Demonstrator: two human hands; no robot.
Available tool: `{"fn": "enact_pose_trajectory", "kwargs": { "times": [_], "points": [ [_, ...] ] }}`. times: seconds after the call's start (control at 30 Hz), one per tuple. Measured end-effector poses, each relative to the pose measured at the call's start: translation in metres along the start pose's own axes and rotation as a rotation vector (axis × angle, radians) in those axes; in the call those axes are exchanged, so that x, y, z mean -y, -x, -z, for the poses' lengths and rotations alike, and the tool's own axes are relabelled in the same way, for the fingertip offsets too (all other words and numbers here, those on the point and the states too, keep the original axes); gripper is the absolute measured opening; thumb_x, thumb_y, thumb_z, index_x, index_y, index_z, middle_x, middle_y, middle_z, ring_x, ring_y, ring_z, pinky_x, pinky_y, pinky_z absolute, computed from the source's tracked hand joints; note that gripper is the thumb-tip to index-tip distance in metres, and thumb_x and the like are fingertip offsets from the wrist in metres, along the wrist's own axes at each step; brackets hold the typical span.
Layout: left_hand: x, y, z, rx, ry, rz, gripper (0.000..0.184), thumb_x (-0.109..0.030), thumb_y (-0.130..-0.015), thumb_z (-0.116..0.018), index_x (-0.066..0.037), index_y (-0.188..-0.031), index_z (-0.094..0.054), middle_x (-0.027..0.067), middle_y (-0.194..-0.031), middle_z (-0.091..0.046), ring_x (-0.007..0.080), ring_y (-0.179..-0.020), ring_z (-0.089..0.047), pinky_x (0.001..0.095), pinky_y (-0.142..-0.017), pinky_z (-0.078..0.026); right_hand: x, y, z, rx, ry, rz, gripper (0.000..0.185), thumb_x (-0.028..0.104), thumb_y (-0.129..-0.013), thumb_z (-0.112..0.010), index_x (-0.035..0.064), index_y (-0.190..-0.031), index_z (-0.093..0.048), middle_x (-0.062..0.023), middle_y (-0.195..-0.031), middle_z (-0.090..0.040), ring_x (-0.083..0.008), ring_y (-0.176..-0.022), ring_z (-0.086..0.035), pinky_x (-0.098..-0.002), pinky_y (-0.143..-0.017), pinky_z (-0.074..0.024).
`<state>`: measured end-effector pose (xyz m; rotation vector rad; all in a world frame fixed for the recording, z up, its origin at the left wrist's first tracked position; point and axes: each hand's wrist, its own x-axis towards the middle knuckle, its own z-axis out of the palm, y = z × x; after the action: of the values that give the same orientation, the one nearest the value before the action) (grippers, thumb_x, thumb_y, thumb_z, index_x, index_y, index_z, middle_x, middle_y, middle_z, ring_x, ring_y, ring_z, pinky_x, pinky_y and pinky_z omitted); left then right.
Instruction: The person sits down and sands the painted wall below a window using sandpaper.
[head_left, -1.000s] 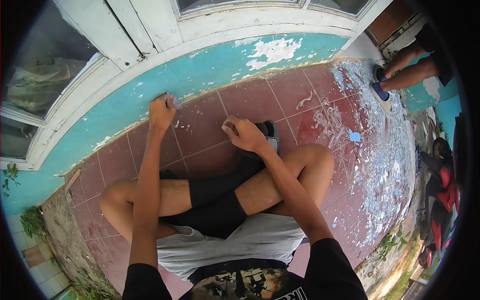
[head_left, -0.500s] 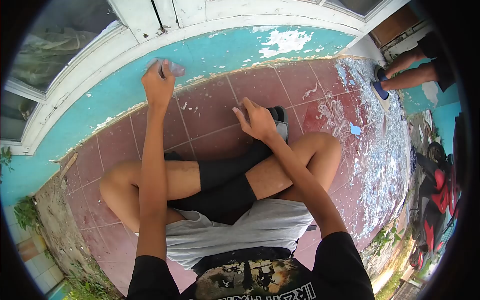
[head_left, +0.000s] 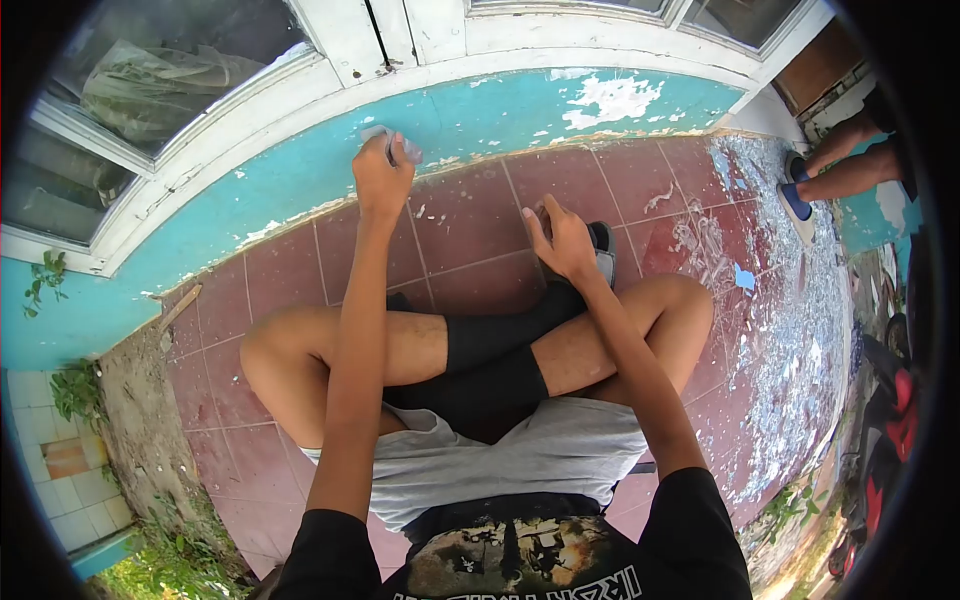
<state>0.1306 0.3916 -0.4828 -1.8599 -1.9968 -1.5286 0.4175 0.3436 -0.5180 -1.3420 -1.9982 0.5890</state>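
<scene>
My left hand is closed around a folded grey sheet that looks like sandpaper. It is pressed against the low turquoise wall, just above the floor. Most of the sheet is hidden by the fingers. Over the red floor tiles, my right hand hovers near my shoe, its fingers loosely curled and the thumb apart from them. I see nothing in it.
White paint or plaster shows in a peeled patch on the wall. Paint flakes cover the floor at right, with a blue scrap nearby. Another person's legs stand at upper right. White-framed windows rise above the wall.
The view has swung left, so the whole scene sits further right. My left hand stays at nearly the same stretch of wall with the sheet; the right keeps its pose.
</scene>
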Motion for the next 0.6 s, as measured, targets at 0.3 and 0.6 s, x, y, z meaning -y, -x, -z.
{"fn": "enact_pose_trajectory", "kwargs": {
  "times": [0.3, 0.6],
  "points": [
    [0.019, -0.004, 0.002, 0.19, -0.158, 0.055, 0.013, -0.007, -0.09, -0.062, 0.005, -0.084, -0.064, 0.0277, -0.084, -0.066, 0.0484, -0.077, -0.064, 0.0506, -0.068, -0.05, -0.007, -0.017, 0.015, 0.018, -0.235, -0.089, 0.029, 0.028, -0.097, -0.067, 0.0014, -0.086, -0.062, -0.0086, -0.057, -0.059, -0.0163, -0.05, -0.058, -0.0317, -0.051, -0.0443],
    [0.035, 0.007, -0.022, 0.235, -0.145, -0.004, 0.015, -0.01, -0.092, -0.061, 0.004, -0.09, -0.065, 0.0272, -0.091, -0.066, 0.0469, -0.08, -0.063, 0.0501, -0.069, -0.051, -0.009, -0.019, 0.018, -0.113, -0.34, -0.126, 0.027, 0.026, -0.097, -0.069, 0.0026, -0.084, -0.064, 0.0001, -0.053, -0.051, -0.0031, -0.049, -0.041, -0.0248, -0.047, -0.0308]
  ]
}}
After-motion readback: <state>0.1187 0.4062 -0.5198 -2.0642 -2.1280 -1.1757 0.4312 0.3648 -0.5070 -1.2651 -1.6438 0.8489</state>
